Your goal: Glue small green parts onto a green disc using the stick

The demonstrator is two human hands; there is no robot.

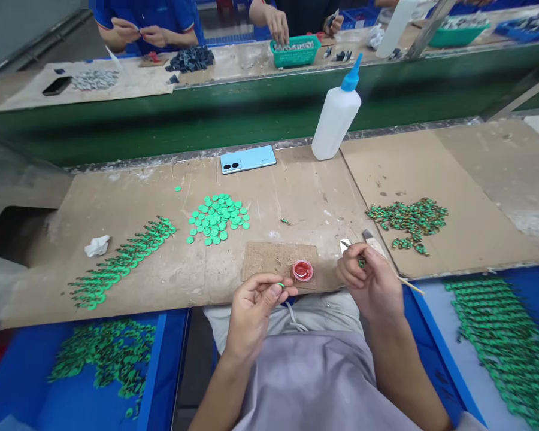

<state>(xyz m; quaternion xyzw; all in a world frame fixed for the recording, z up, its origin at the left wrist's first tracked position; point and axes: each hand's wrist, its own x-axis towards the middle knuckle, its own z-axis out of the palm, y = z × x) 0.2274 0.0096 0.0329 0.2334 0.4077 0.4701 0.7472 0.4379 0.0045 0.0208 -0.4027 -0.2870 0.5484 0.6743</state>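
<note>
**Small green parts in both hands at the bench**

The left hand, low in the centre of the frame, pinches a small green disc between thumb and fingers, just left of a red cap of glue that sits on a cardboard scrap. The right hand, just right of the cap, has its fingers closed on a thin wooden stick and a small green piece.

On the bench, a heap of loose green discs lies above the scrap at centre. Rows of finished green parts run across the left. Another pile of green parts sits at right. A white squeeze bottle with a blue nozzle stands at upper centre, beside a pale blue phone.
</note>
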